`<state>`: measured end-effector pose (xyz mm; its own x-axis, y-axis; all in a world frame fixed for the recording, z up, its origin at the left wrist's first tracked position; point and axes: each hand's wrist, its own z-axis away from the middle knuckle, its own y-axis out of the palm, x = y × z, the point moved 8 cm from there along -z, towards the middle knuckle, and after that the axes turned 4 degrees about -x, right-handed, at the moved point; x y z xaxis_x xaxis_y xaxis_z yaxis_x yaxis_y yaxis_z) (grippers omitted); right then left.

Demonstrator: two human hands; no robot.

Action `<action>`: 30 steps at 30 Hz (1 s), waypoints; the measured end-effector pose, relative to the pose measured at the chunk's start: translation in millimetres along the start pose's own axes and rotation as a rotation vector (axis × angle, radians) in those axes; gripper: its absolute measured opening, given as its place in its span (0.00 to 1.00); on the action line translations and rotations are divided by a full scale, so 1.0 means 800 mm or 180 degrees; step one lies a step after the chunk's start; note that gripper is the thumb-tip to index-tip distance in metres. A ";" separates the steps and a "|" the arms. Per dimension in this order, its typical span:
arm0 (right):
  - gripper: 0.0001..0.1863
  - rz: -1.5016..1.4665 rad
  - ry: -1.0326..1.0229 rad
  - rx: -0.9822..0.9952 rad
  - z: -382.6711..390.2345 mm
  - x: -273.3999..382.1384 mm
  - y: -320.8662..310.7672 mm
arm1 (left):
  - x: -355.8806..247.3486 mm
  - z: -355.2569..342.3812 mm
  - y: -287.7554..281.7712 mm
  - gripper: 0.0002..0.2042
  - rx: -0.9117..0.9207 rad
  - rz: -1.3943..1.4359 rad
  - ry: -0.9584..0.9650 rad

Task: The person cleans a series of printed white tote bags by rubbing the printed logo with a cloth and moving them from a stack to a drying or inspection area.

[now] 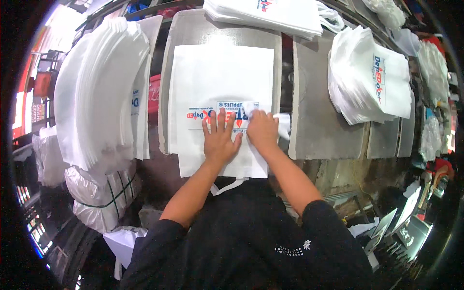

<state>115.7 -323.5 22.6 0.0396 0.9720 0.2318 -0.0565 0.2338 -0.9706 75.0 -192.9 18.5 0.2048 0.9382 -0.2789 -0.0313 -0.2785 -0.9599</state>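
Observation:
A white fabric bag [222,72] with a blue and red print lies on a grey board [188,29] in front of me. Its handle strap [229,186] hangs over the near edge, by my body. My left hand [220,137] is spread flat on the bag, its fingertips over the print. Just to its right, my right hand [262,130] is closed around a crumpled white cloth [283,126] and presses it onto the print. Part of the cloth sticks out on either side of the fist; the rest is hidden beneath it.
A tall fanned stack of white bags [99,92] stands at left, above a plastic-wrapped bundle [99,198]. Another pile of printed bags [369,77] rests on the right-hand board [314,101]. More folded bags [270,17] lie at the far edge.

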 end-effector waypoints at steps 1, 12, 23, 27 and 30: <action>0.11 0.0029 0.0046 -0.0011 -0.021 0.000 0.001 | -0.004 -0.001 0.001 0.33 0.0007 0.0033 0.0044; 0.12 0.0169 0.0377 0.0417 -0.052 -0.007 0.007 | 0.008 0.003 0.004 0.34 -0.0008 0.0221 0.0086; 0.11 0.0383 0.0298 0.0238 -0.014 0.032 0.012 | 0.054 -0.024 -0.025 0.21 -0.0345 0.0576 0.1121; 0.10 0.0254 -0.0137 0.0315 0.009 0.081 0.041 | 0.063 -0.018 -0.029 0.18 -0.0588 0.0977 0.1123; 0.08 0.0178 -0.0082 0.0536 -0.022 0.086 0.025 | 0.072 -0.014 -0.039 0.19 -0.0722 0.0796 0.0858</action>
<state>134.6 -252.1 18.3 0.0064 0.9834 0.1813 -0.2242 0.1781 -0.9581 98.6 -132.7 33.1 0.4674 0.7573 -0.4560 0.0974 -0.5568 -0.8249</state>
